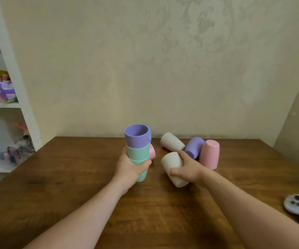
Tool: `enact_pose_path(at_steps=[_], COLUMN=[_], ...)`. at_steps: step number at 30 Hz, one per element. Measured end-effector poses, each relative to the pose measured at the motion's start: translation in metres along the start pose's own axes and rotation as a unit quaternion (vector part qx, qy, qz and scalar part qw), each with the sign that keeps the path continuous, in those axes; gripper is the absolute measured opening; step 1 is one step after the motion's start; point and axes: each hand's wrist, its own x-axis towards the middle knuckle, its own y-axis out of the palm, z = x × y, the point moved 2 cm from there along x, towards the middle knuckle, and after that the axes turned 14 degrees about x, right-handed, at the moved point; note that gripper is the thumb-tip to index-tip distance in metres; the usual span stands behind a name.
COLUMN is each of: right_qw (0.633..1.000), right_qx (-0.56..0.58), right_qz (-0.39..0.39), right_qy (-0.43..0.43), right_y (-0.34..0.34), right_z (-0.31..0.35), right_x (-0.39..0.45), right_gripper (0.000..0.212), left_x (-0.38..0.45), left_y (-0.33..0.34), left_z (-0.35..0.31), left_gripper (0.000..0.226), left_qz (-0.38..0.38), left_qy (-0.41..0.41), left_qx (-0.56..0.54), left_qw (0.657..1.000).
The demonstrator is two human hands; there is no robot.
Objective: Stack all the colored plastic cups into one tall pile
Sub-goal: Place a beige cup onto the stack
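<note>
The wooden table (pixel 91 203) is under both my arms. My left hand (pixel 130 168) is wrapped around the stack (pixel 137 150), mint cups below and a purple one open on top. My right hand (pixel 188 168) is closed on a cream cup (pixel 172 166), lying tilted. Beyond these fingers wait another cream cup (pixel 171 143), a purple cup (pixel 194 146) and a pink cup (pixel 209 154). I should turn the held cup mouth up, then lower it straight into the purple one

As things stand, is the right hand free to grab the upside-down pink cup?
Probably not yet: the right hand already grips a white cup. The pink cup stands just beyond it, nothing between.
</note>
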Motion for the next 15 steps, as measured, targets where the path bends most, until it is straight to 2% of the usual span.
enact_pose_path(at_steps=[2,4,7,9,10,12,15], right_qw=[0.996,0.972,0.891,0.842,0.831,0.839,0.883], right_qx=[0.065,0.181,0.383,0.471,0.489,0.468,0.37], right_qz=[-0.036,-0.091,-0.149,-0.144,-0.13,-0.096,-0.039], right_qy=[-0.055,-0.119,-0.193,-0.22,-0.233,-0.261,-0.287], right_y=[-0.005,-0.013,-0.03,-0.037,-0.037,-0.031,-0.012], right_z=[0.002,0.018,0.063,0.094,0.108,0.125,0.131], right_x=[-0.012,-0.025,-0.039,-0.046,-0.05,-0.055,-0.056], right_gripper=[0.107,0.095,0.086,0.087,0.087,0.091,0.1], left_x=[-0.002,-0.003,-0.005,-0.007,-0.008,-0.01,-0.014], left_y=[0.0,0.001,0.004,0.009,0.013,0.019,0.022], left_z=[-0.002,-0.002,-0.005,-0.01,-0.013,-0.02,-0.029], left_gripper=[0.062,0.065,0.069,0.07,0.072,0.078,0.087], left_qz=[0.008,0.021,0.033,0.043,0.049,0.059,0.059], left_qy=[-0.003,-0.006,-0.01,-0.011,-0.013,-0.017,-0.021], left_qx=[-0.005,-0.012,-0.017,-0.016,-0.012,0.013,0.04], left_qw=[1.0,1.0,0.999,0.999,0.999,0.998,0.997])
